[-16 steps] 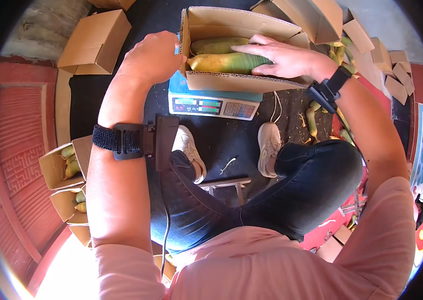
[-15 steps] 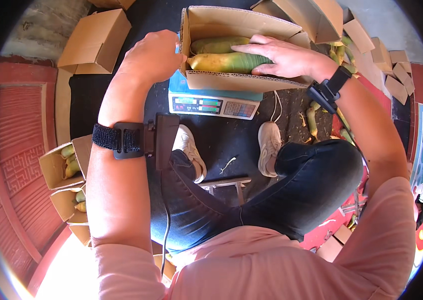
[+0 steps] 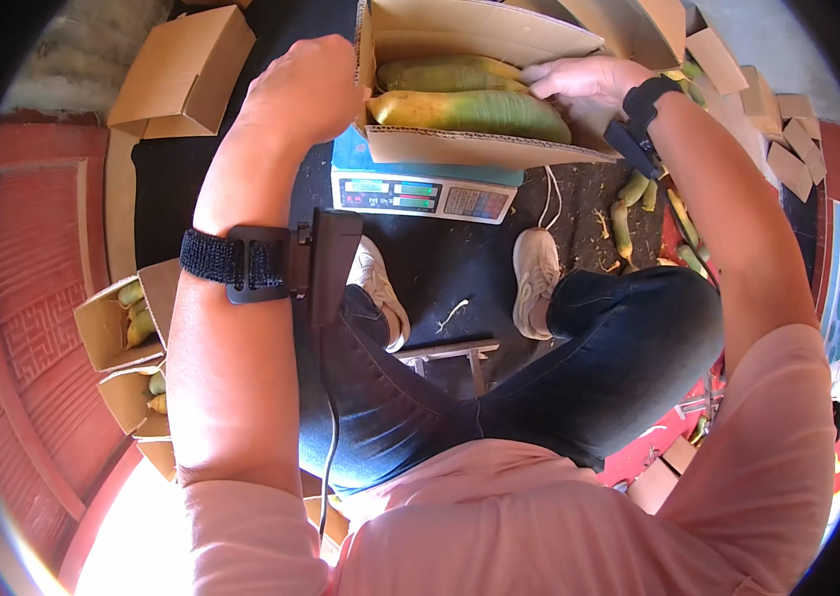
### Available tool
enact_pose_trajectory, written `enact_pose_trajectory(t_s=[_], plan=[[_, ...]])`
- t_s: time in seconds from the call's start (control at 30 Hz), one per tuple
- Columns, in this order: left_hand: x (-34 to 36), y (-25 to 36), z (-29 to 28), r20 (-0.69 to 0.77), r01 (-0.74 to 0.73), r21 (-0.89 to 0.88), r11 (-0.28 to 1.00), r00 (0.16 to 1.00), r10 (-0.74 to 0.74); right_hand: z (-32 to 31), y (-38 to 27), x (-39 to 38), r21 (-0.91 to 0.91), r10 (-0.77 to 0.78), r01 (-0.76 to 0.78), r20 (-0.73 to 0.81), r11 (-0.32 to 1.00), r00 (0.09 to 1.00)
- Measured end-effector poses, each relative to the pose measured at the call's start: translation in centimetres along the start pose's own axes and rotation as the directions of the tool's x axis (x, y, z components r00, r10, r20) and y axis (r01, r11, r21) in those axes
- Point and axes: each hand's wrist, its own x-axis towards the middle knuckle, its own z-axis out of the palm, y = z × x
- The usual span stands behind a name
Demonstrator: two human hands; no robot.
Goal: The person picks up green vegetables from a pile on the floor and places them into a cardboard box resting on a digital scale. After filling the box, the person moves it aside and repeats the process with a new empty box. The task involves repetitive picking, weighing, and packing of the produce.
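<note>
An open cardboard box (image 3: 479,149) rests tilted on a blue-and-white digital scale (image 3: 430,196) in front of me. Two long green radishes, yellowish at one end, lie side by side in it: a near one (image 3: 479,114) and a far one (image 3: 450,73). My left hand (image 3: 308,91) is closed at the box's left edge; its fingertips are hidden behind the wall. Inside the box's right part, my right hand (image 3: 584,79) has its fingers bent round the right end of the far radish, with the fingertips partly hidden.
Behind me at left stand open boxes (image 3: 120,372) holding radishes. An upturned box (image 3: 181,74) sits at the far left. Loose radishes (image 3: 622,228) lie on the floor at right, near more cartons (image 3: 713,60). A white cable (image 3: 551,199) runs beside the scale.
My right hand has moved right, off the near radish to the far one's right end. The near radish now shows fully. The box and scale appear slightly higher in view.
</note>
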Motion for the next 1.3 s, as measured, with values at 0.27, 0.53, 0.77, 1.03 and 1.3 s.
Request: enact_pose_trajectory(t_s=[0.27,0.53,0.77,1.03,1.3], plan=[[0.4,-1.6,0.7,-0.098,-0.095,0.05,0.994,0.99,0.1,1.7,-3.0,-0.1,0.041,-0.098,0.099,-0.026,0.994,0.995],[-0.9,1.4,-2.0,-0.027,-0.088,-0.03,0.996,0.996,0.087,1.0,0.3,-0.2,-0.11,-0.381,0.365,-0.282,0.925,0.88],[0.0,0.7,-1.0,-0.031,-0.115,0.042,0.993,0.993,0.116,0.8,-4.3,-1.5,-0.626,-0.431,0.291,-0.08,0.723,0.899],[1.8,-4.7,2.2,-0.319,-0.235,0.065,0.97,0.916,0.243,-0.5,-7.7,-14.8,-0.414,-0.406,0.234,-0.399,0.88,0.822],[-4.1,0.6,-3.0,-0.495,-0.07,-0.163,0.984,0.868,-0.02,1.0,8.9,-24.1,-0.249,-0.213,0.055,-0.67,0.967,0.711]])
